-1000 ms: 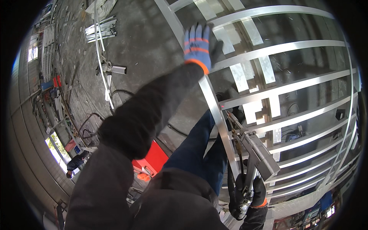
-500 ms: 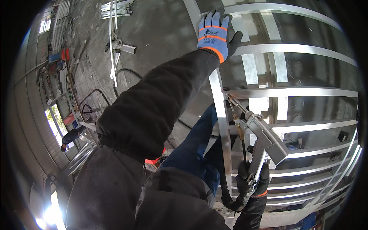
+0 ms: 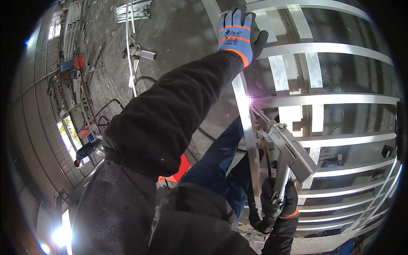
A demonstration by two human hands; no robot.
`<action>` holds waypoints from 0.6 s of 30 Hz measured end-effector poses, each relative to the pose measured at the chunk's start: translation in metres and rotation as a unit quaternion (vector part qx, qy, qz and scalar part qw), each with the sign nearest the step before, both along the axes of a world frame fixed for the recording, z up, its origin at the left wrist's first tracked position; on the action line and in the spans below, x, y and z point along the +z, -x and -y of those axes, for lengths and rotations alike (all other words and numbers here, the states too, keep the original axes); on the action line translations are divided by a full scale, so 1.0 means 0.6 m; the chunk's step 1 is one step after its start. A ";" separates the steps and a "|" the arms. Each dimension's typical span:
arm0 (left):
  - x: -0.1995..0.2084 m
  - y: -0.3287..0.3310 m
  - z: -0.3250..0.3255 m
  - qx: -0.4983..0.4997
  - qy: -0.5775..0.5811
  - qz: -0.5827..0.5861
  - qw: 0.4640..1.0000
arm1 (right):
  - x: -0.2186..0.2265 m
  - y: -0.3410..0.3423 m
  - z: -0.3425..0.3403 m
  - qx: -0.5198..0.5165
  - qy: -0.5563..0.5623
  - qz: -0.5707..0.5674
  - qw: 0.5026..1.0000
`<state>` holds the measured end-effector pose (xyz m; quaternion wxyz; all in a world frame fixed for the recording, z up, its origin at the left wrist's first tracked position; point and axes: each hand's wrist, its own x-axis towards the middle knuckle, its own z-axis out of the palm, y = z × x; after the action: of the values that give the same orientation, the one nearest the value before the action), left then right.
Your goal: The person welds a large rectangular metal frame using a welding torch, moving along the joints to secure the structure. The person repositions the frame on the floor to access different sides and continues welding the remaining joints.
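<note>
In a dark glove, my right hand [image 3: 291,199] is wrapped around the handle of a silver handheld welding gun [image 3: 294,149]. The gun's nozzle points up and left at the corner where a crossbar [image 3: 335,100] meets the long side rail [image 3: 241,95] of a silvery metal frame. A bright pinkish-white welding spark [image 3: 249,101] glows at that joint. My left hand [image 3: 236,39], in a blue glove with orange stripes and dark fingertips, lies on the side rail above the spark. Its fingers are stretched out and the thumb stands apart.
Several parallel crossbars fill the right side, with flat metal strips [image 3: 313,70] beneath them. Metal lengths [image 3: 134,12] and a cut profile piece [image 3: 148,55] lie on the concrete floor. A dark hose [image 3: 206,134] runs near my legs. Another person [image 3: 88,149] is at the far left.
A bright spark has appeared at the gun's tip, at the rail and crossbar joint. My hands stay in nearly the same places; the view has shifted slightly.
</note>
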<state>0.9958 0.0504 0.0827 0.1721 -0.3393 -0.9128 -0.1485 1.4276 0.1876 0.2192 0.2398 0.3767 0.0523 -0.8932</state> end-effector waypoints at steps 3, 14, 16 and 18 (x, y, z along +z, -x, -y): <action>-0.001 -0.001 0.000 0.009 0.007 -0.004 1.000 | 0.000 -0.022 -0.007 0.096 -0.090 0.095 0.987; 0.022 -0.015 -0.013 0.024 0.026 -0.021 0.999 | 0.042 0.012 -0.007 0.163 -0.237 0.054 0.956; 0.027 -0.016 -0.010 0.015 0.033 -0.009 0.999 | 0.043 0.001 -0.011 0.234 -0.313 0.037 0.919; 0.029 -0.016 -0.011 0.015 0.029 -0.006 0.999 | 0.036 -0.008 -0.010 0.189 -0.251 0.049 0.948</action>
<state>1.0053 0.0567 0.1002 0.1697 -0.3316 -0.9206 -0.1174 1.4322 0.1936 0.2408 0.3044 0.4517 0.3328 -0.7698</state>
